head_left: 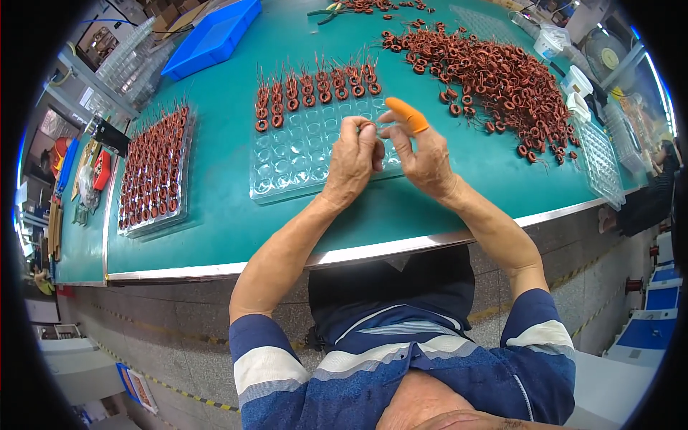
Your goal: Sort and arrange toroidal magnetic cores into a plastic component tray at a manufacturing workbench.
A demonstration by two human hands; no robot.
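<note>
My left hand (pixel 350 163) is closed in a pinch over the clear tray, with a small reddish-brown ring coil partly showing at the fingertips. Close by on its right, my right hand (pixel 428 156) has its fingers apart, the thumb near the left fingertips. An orange finger cot (pixel 405 115) covers its raised index finger. Beneath both hands lies the clear plastic tray (pixel 276 170) with round pockets. Its far rows hold red wire-wound ring coils (pixel 324 87), their wire leads pointing up; the nearer pockets show no coils.
A large loose heap of coils (pixel 494 79) spreads across the green table (pixel 222 236) at right. Filled trays of coils (pixel 152 168) are stacked at left. A blue bin (pixel 215 41) and green-handled pliers (pixel 328 12) lie at the back. Clear trays (pixel 600 161) stand at the right edge.
</note>
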